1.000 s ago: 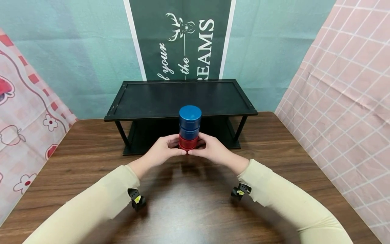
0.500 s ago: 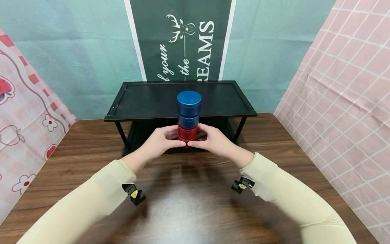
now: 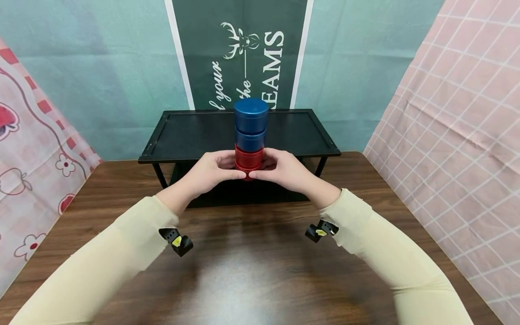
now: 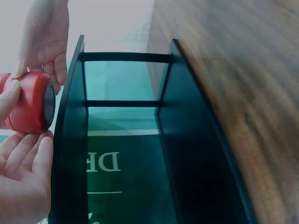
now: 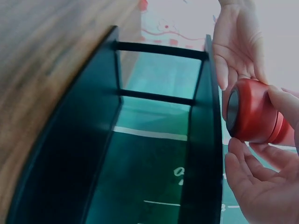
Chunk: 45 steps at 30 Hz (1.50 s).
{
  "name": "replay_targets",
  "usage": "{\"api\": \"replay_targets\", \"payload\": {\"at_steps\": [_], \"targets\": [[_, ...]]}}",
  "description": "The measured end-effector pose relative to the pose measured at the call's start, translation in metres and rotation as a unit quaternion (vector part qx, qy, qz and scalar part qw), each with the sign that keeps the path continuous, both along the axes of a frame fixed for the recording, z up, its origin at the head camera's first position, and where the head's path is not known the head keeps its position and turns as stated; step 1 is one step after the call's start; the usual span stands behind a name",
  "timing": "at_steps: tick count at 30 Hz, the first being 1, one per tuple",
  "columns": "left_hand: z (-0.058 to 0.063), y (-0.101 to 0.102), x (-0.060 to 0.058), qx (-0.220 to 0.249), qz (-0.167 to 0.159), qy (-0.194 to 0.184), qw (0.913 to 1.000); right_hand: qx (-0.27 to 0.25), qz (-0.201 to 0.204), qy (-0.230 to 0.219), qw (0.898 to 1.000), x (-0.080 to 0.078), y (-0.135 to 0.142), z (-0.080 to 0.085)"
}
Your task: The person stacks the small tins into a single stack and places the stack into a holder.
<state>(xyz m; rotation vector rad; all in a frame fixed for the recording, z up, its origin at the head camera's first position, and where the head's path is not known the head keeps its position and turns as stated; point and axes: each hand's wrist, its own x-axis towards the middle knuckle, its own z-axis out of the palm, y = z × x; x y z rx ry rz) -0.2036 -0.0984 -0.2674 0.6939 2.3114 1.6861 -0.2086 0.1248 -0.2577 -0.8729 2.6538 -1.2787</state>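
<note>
A shiny blue lidded canister (image 3: 250,128) stands upright on top of a red canister (image 3: 249,159), in line with it. My left hand (image 3: 209,174) and right hand (image 3: 288,169) grip the red one from either side, with thumbs at the near side and fingers behind. The stack is held in the air before the black two-tier shelf (image 3: 174,135). In the left wrist view the dark base of the red canister (image 4: 35,102) faces the upper board's edge, a small gap apart. The right wrist view shows the red canister (image 5: 254,109) likewise, but the blue one is outside it.
The shelf's lower board (image 3: 227,194) rests on the brown wooden table (image 3: 243,262). A green printed cloth (image 3: 203,54) hangs behind, with patterned cloths at left and right. Each wrist carries a small black camera.
Both hands have lifted the canister stack steadily upward, from low before the shelf to about its upper board. Their grip on the red canister looks the same.
</note>
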Motion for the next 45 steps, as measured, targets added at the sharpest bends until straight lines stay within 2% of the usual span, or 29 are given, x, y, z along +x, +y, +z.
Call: {"api": "replay_targets", "payload": {"at_steps": [6, 11, 16, 24, 29, 36, 45], "targets": [[0.013, -0.003, -0.01, -0.014, -0.007, 0.018, 0.9997, 0.002, 0.008, 0.006, 1.0, -0.011, -0.001, 0.01], [0.018, -0.003, -0.021, -0.029, 0.0, 0.025, 0.9993, -0.004, 0.007, 0.003, 1.0, -0.023, -0.001, 0.013], [0.02, -0.003, -0.034, -0.037, 0.006, 0.029, 0.9989, -0.012, 0.0, -0.005, 1.0, -0.036, -0.002, 0.014], [0.019, 0.001, -0.053, -0.058, 0.031, 0.041, 0.997, -0.019, -0.005, -0.009, 1.0, -0.059, -0.002, 0.007], [0.02, 0.004, -0.064, -0.069, 0.048, 0.048, 0.9953, -0.035, -0.021, -0.023, 0.999, -0.069, -0.002, 0.005], [0.017, 0.008, -0.067, -0.066, 0.063, 0.05, 0.9946, -0.053, -0.03, -0.049, 0.997, -0.074, -0.004, 0.003], [0.017, 0.011, -0.067, -0.072, 0.071, 0.036, 0.9943, -0.04, -0.053, -0.026, 0.997, -0.076, -0.005, -0.001]]}}
